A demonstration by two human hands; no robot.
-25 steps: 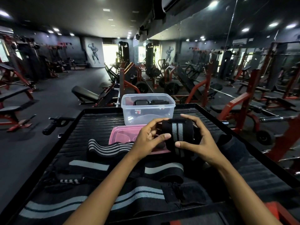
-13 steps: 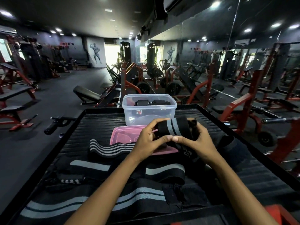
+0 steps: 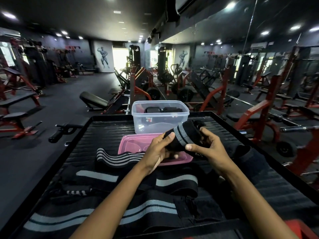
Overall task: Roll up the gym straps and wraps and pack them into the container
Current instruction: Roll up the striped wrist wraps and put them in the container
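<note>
— Over the pink lid (image 3: 136, 144), what are the hands doing?
— Both are clamped on one rolled wrap (image 3: 183, 137): left hand (image 3: 158, 150) at one end, right hand (image 3: 209, 149) at the other. It sits in the air, just in front of the clear box (image 3: 160, 123).
— What could go wrong?
— A loose grip could let the roll spring open, or it could miss the box and drop on the counter (image 3: 103, 133).
</note>
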